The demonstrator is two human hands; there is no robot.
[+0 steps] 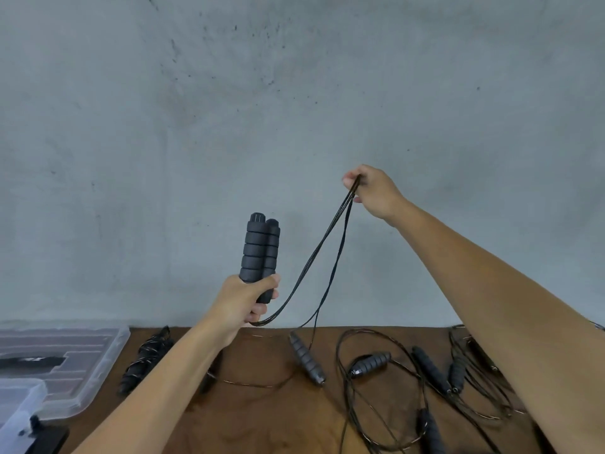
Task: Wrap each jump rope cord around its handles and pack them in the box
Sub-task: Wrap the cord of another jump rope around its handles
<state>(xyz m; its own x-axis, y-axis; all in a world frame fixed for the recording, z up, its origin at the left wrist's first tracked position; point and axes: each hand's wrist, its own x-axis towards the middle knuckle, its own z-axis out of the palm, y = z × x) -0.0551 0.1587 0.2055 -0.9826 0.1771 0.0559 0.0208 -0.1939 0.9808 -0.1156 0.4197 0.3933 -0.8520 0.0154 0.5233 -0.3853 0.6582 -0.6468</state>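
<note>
My left hand (pixel 244 301) grips the lower ends of two black foam jump rope handles (pixel 258 253), held upright side by side above the table. Their black cord (pixel 322 245) runs in several strands from under that hand up to my right hand (pixel 373 191), which pinches the gathered loops high against the wall. One strand hangs down to the table. A wrapped rope bundle (pixel 145 362) lies at the left of the brown table (pixel 262 421). A clear plastic box (pixel 19 407) sits at the lower left.
Several loose ropes with black handles (pixel 307 358) (pixel 370 363) (pixel 432 370) and tangled cords cover the table's right half. A clear lid (pixel 98 365) lies left, beside the box. A grey concrete wall (pixel 294 109) stands right behind the table.
</note>
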